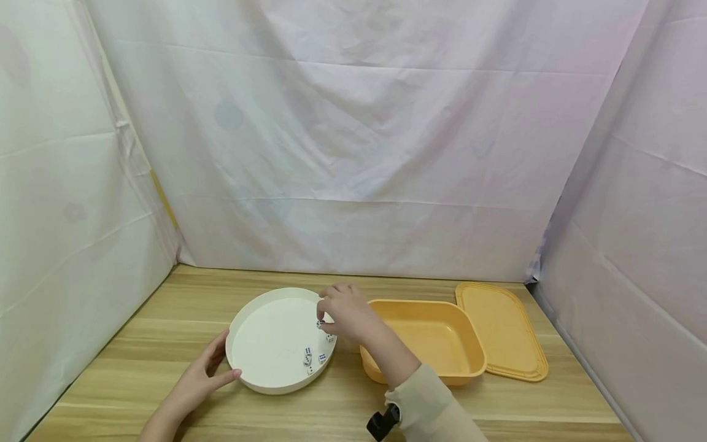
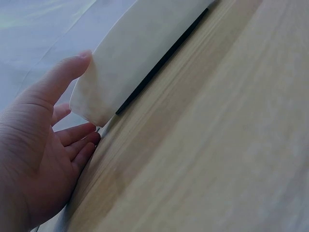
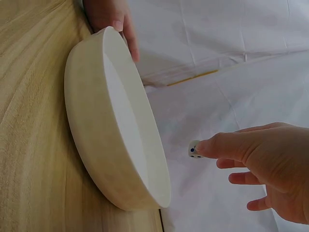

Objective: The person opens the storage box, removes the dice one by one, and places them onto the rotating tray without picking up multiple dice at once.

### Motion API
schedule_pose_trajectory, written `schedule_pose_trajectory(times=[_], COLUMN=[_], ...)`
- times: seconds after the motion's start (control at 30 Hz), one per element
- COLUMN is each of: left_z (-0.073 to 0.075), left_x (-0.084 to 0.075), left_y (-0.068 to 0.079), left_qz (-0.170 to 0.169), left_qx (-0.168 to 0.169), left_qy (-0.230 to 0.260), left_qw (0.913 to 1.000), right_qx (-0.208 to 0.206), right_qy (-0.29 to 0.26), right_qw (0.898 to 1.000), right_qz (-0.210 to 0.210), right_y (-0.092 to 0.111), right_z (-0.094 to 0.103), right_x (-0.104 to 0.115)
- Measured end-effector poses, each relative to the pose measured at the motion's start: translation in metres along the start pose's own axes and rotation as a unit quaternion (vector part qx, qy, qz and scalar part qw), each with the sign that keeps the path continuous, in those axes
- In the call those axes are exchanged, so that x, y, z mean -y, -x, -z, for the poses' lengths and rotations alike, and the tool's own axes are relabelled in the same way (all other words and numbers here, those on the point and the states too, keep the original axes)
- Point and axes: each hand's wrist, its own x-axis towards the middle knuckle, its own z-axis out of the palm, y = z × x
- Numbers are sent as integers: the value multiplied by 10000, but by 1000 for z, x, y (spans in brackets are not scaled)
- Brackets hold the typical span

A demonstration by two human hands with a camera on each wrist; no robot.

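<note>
A round white tray (image 1: 270,337) with a raised rim stands on the table's left half. The left hand (image 1: 201,374) rests against its near-left side, thumb (image 2: 72,67) at the wall and the other fingers spread loosely beside it. Over the tray's right side, the right hand (image 1: 347,313) pinches a white die (image 3: 194,149) with dark pips between thumb and forefinger. Its other fingers are held away from the die in the right wrist view. Several more dice (image 1: 322,358) lie inside the tray, gathered along its right edge.
A deep yellow-orange plastic box (image 1: 436,344) stands right of the tray, partly behind the right forearm. Its flat matching lid (image 1: 502,331) lies beyond it on the right. White cloth (image 1: 353,153) hangs behind and at both sides of the wooden table (image 1: 276,423).
</note>
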Motion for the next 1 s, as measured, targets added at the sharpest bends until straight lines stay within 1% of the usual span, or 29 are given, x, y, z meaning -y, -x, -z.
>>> schedule_pose_trajectory(times=[0.1, 0.27, 0.47, 0.57, 0.73, 0.87, 1.0], left_z=[0, -1, 0, 0, 0, 0, 0], left_x=[0, 0, 0, -1, -2, -1, -1], left_y=[0, 1, 1, 1, 1, 1, 1], left_qz=[-18, -45, -159, -120, -160, -205, -173], left_qx=[-12, -14, -43, -60, -68, -66, -80], left_qy=[28, 39, -61, -80, -76, -99, -140], left_qw=[10000, 10000, 9998, 9999, 9998, 9997, 9997], right_qx=[3, -14, 12, 28, 60, 126, 137], right_qy=[99, 46, -75, -59, -33, -85, -135], right_qw=[9999, 10000, 9999, 9999, 9998, 9996, 9994], right_qz=[44, 53, -81, -135, -191, -237, -273], right_y=[-3, -5, -9, -12, -16, -17, -16], right_z=[-2, -3, -4, -5, -8, -9, -8], right_x=[3, 7, 10, 11, 12, 13, 14])
